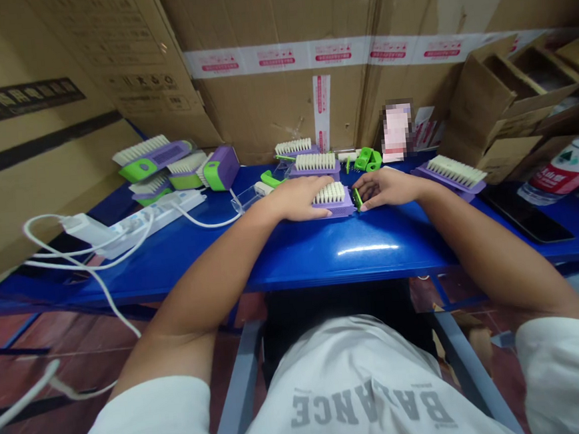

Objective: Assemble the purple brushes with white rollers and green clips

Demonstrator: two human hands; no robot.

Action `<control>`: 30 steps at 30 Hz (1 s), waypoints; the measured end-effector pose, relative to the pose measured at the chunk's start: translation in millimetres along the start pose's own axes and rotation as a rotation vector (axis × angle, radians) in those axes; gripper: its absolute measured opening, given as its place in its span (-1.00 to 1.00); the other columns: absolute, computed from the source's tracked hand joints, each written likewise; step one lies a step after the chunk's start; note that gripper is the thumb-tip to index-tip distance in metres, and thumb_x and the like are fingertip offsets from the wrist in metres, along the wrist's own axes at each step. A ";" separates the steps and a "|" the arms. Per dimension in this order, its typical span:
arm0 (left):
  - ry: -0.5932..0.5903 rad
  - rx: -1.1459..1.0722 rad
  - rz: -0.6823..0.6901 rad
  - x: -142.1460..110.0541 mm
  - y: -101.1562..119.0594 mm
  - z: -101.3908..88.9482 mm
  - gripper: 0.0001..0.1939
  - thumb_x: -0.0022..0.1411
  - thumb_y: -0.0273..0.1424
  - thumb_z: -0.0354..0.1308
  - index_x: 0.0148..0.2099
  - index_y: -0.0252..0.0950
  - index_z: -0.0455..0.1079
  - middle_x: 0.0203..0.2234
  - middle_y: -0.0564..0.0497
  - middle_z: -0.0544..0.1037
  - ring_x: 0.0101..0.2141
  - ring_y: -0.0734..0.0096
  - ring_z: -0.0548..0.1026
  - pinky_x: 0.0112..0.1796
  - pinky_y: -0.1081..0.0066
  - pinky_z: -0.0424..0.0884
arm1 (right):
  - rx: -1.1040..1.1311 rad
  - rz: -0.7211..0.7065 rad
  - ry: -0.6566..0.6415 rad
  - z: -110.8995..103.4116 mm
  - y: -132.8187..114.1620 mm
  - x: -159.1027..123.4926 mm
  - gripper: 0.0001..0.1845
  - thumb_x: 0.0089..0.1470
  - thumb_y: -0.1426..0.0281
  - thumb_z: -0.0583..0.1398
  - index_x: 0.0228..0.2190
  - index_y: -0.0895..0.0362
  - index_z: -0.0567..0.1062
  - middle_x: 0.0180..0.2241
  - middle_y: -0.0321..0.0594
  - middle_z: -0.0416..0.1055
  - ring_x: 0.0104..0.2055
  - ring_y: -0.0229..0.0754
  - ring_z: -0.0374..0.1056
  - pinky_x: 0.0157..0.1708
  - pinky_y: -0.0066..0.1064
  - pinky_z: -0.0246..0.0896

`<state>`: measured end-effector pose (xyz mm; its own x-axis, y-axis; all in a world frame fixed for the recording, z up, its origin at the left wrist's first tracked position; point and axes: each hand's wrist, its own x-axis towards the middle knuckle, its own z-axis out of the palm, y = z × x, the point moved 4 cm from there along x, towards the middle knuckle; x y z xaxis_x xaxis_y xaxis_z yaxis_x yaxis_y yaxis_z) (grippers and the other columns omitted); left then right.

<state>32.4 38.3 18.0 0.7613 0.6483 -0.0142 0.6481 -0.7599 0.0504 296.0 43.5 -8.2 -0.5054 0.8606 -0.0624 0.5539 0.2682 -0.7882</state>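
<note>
On the blue table, a purple brush head [336, 208] lies with its cream bristles up. My left hand [301, 198] is wrapped over its left part, which the fingers hide. At the brush head's right end, my right hand [380, 188] pinches a small green plastic piece [357, 199]. This piece stands close to the purple end; I cannot tell whether the two touch. Just behind my left hand rests another purple brush head [314, 166], bristles up. Several loose green plastic parts [368, 160] lie behind my right hand.
Green and purple brushes [155, 159] are piled at the left, behind a white power strip [154, 217] with cables. At the right are a purple brush head [454, 174], a black phone [527, 211] and a bottle [561, 172]. Cardboard boxes [515, 92] stand behind them.
</note>
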 end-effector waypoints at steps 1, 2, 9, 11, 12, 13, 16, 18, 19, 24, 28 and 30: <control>0.001 0.002 -0.001 0.0 -0.2 0.1 -0.07 0.48 0.02 0.27 0.71 -0.18 0.13 0.62 -0.21 0.40 0.51 -0.12 0.47 0.46 0.06 0.43 | -0.005 0.001 0.002 -0.1 -0.2 0.0 -0.22 -0.20 0.07 0.70 0.00 0.11 0.65 -0.13 -0.09 0.78 -0.11 0.02 0.70 0.20 0.08 0.67; 0.001 0.003 -0.001 0.1 -0.5 0.2 -0.07 0.48 0.03 0.27 0.71 -0.19 0.13 0.61 -0.21 0.40 0.51 -0.12 0.47 0.46 0.06 0.43 | -0.009 0.002 0.006 -0.2 -0.3 0.1 -0.21 -0.20 0.07 0.69 0.00 0.11 0.65 -0.14 -0.09 0.78 -0.11 0.02 0.69 0.20 0.08 0.67; 0.009 -0.005 0.004 0.3 -1.5 1.2 -0.08 0.47 0.02 0.27 0.70 -0.17 0.14 0.61 -0.19 0.41 0.50 -0.09 0.48 0.46 0.07 0.42 | -0.018 -0.004 0.015 -0.3 0.0 0.0 -0.20 -0.20 0.05 0.69 0.02 0.13 0.67 -0.13 -0.08 0.78 -0.10 0.04 0.70 0.21 0.11 0.67; 0.004 -0.005 0.004 0.2 -1.2 1.2 -0.07 0.47 0.01 0.27 0.70 -0.17 0.13 0.62 -0.20 0.40 0.51 -0.11 0.47 0.46 0.05 0.42 | -0.019 -0.005 0.013 -0.5 -0.3 -0.5 -0.20 -0.19 0.06 0.69 0.03 0.13 0.67 -0.13 -0.08 0.78 -0.09 0.03 0.70 0.22 0.10 0.67; 0.001 -0.005 0.002 0.1 -1.0 1.0 -0.07 0.47 0.01 0.27 0.70 -0.17 0.13 0.62 -0.20 0.40 0.51 -0.12 0.47 0.46 0.04 0.43 | -0.019 -0.002 0.010 -0.5 -0.3 -0.7 -0.21 -0.18 0.07 0.69 0.03 0.13 0.67 -0.12 -0.08 0.78 -0.09 0.03 0.70 0.21 0.09 0.67; -0.002 -0.006 0.000 -0.1 -0.7 0.7 -0.07 0.47 0.01 0.27 0.70 -0.17 0.13 0.62 -0.20 0.40 0.50 -0.13 0.47 0.46 0.03 0.43 | -0.018 0.003 0.009 -0.6 -0.3 -0.8 -0.21 -0.18 0.07 0.69 0.03 0.13 0.67 -0.12 -0.08 0.78 -0.09 0.03 0.70 0.21 0.08 0.68; -0.004 -0.008 -0.003 -0.8 0.5 -0.9 -0.08 0.47 0.00 0.27 0.70 -0.18 0.14 0.61 -0.21 0.40 0.50 -0.12 0.47 0.47 0.04 0.43 | 0.002 0.013 0.005 -0.8 0.2 -0.9 -0.21 -0.19 0.08 0.69 0.02 0.13 0.66 -0.12 -0.07 0.78 -0.10 0.01 0.70 0.20 0.06 0.68; -0.008 -0.009 -0.003 -1.1 1.0 -1.5 -0.08 0.46 0.00 0.28 0.70 -0.18 0.14 0.62 -0.21 0.40 0.50 -0.12 0.48 0.47 0.04 0.43 | 0.027 0.008 0.001 -0.6 0.6 -0.6 -0.22 -0.20 0.09 0.70 0.01 0.12 0.66 -0.12 -0.08 0.78 -0.10 0.01 0.70 0.19 0.04 0.68; -0.009 -0.008 -0.002 -1.0 1.1 -1.6 -0.08 0.46 0.00 0.28 0.70 -0.18 0.14 0.62 -0.21 0.40 0.50 -0.12 0.48 0.47 0.04 0.43 | 0.036 0.002 0.000 -0.5 0.9 -0.4 -0.22 -0.20 0.09 0.71 0.00 0.11 0.66 -0.13 -0.09 0.78 -0.10 0.00 0.70 0.19 0.04 0.68; -0.009 -0.002 0.001 -0.2 0.3 -1.0 -0.07 0.47 0.00 0.27 0.71 -0.18 0.12 0.62 -0.20 0.40 0.51 -0.11 0.47 0.47 0.05 0.42 | 0.048 -0.002 0.000 -0.3 2.0 0.6 -0.23 -0.19 0.10 0.71 0.01 0.10 0.67 -0.15 -0.11 0.78 -0.10 0.02 0.71 0.22 0.07 0.67; -0.009 -0.007 -0.001 -0.2 -0.3 -0.6 -0.07 0.48 0.02 0.27 0.71 -0.19 0.12 0.62 -0.23 0.39 0.51 -0.15 0.47 0.47 0.02 0.42 | 0.056 0.011 -0.003 1.2 1.1 0.9 -0.22 -0.20 0.11 0.71 0.01 0.10 0.64 -0.13 -0.10 0.77 -0.09 0.03 0.71 0.24 0.10 0.66; -0.011 -0.011 -0.002 -0.5 -0.4 -0.5 -0.07 0.48 0.03 0.27 0.71 -0.18 0.12 0.62 -0.22 0.39 0.51 -0.15 0.46 0.47 0.03 0.42 | 0.060 0.017 -0.001 2.0 0.6 0.8 -0.22 -0.20 0.11 0.70 0.00 0.10 0.62 -0.14 -0.11 0.76 -0.10 0.01 0.70 0.24 0.10 0.65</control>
<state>31.8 38.3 18.5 0.7601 0.6493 -0.0249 0.6494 -0.7580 0.0612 294.6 43.5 -9.9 -0.4967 0.8646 -0.0767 0.5221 0.2270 -0.8221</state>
